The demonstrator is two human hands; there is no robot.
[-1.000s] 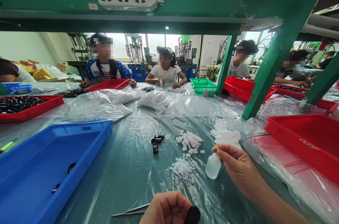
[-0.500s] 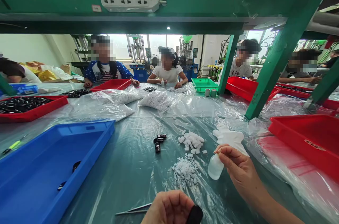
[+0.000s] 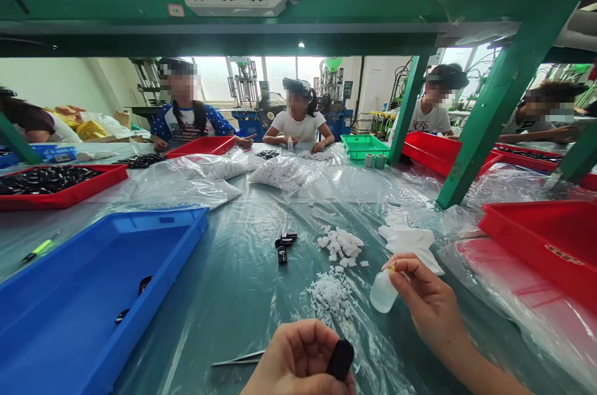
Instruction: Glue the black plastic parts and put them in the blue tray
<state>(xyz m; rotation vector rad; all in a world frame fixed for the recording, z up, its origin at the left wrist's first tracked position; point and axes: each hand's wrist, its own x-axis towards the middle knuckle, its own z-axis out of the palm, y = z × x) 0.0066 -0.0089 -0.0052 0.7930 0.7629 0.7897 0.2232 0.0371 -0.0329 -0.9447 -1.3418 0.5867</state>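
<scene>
My left hand (image 3: 298, 361) is at the bottom edge, fingers curled round a small black plastic part (image 3: 340, 359). My right hand (image 3: 426, 302) pinches the top of a small translucent squeeze bottle (image 3: 383, 290) that rests tilted on the plastic-covered table. Metal tweezers (image 3: 239, 358) lie just left of my left hand. In front of my hands are a heap of tiny white bits (image 3: 329, 293), a pile of larger white pieces (image 3: 341, 244) and three black parts (image 3: 283, 244).
A blue tray (image 3: 93, 295) holding a few black parts sits at the left, and red trays (image 3: 545, 246) at the right. A green frame leg (image 3: 485, 115) rises at the right. Bags of white pieces (image 3: 284, 174) lie mid-table. Several people sit across the table.
My left hand has risen further into view with the black part. The right hand with the bottle has shifted slightly right; the view has drifted a little.
</scene>
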